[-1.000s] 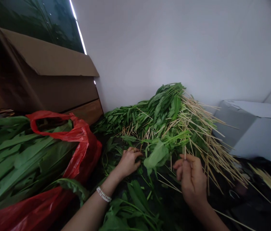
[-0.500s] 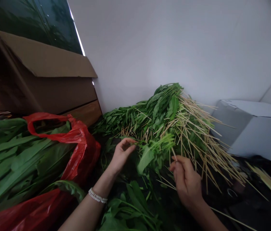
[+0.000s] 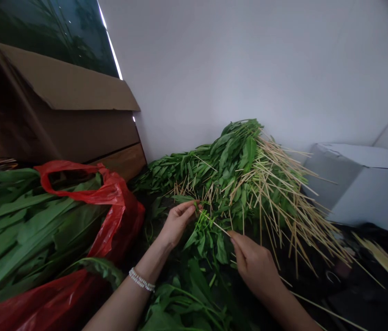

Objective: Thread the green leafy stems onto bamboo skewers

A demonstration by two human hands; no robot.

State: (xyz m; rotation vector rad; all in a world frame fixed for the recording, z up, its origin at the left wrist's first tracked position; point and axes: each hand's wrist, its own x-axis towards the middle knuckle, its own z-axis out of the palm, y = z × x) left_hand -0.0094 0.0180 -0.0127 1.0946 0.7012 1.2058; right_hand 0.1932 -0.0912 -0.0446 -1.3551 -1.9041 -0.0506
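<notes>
My right hand [image 3: 257, 264] is closed on a thin wooden skewer [image 3: 221, 228], which points up to the left. Green leaves [image 3: 201, 240] are threaded along the skewer by their stems and hang below it. At the skewer's far end, my left hand [image 3: 176, 226], with a beaded bracelet at the wrist, pinches the stem of a leaf [image 3: 184, 199]. Behind both hands lies a heap of leafy skewers [image 3: 235, 147], their bare sticks [image 3: 297, 211] fanning out to the right. Loose leaves [image 3: 183, 299] lie below, between my forearms.
A red plastic bag [image 3: 118, 211] full of long leaves [image 3: 35, 234] stands at the left. Beyond it is an open cardboard box [image 3: 83, 133]. On the right are a white box [image 3: 376, 188] and a bundle of bare skewers [image 3: 383, 257]. A white wall [image 3: 249, 59] rises behind.
My right hand has moved left and swung the skewer from near upright to slanting toward my left hand. The threaded leaves now hang lower, and the skewer tip meets the left fingers.
</notes>
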